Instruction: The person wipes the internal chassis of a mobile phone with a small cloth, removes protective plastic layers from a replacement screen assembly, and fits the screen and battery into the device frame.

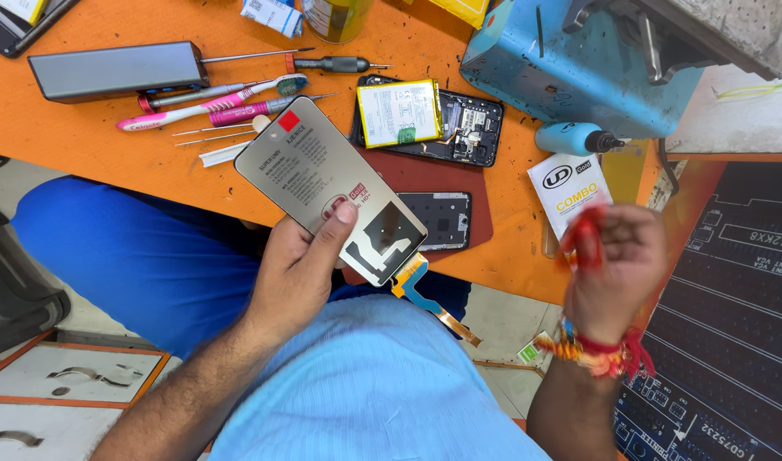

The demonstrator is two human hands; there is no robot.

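A replacement phone display panel (329, 189), flat, rectangular and silvery-grey with a small red sticker near its top corner, sits tilted in the middle of the frame. The left hand (298, 271) grips it from below, fingers curled behind and the thumb (341, 224) pressed on its face. An orange flex ribbon (427, 299) with a blue section hangs from the panel's lower end, over the edge of the worktop (83, 141).

The right hand (617, 269), at centre right, is blurred; its fingers are bunched closed around something red (585, 237) that cannot be made out. A bracelet of red and yellow threads (597, 352) circles its wrist.

Behind the panel on the orange worktop lies a dark red mat (459, 192) carrying a small black phone part (445, 218). Above that, an opened phone body (429, 119) shows its pale yellow-edged battery and dark circuit parts. To the upper left lie a pink-and-white toothbrush (207, 107), a pink pen-like tool (241, 111), a slim screwdriver (327, 63) and a long grey metal box (117, 70). At upper right stands a scuffed blue metal machine (579, 72), with a light blue squeeze bottle (574, 138) with a black nozzle and a white-and-yellow card packet (570, 189) just beside it. A dark printed mat (724, 316) fills the lower right.
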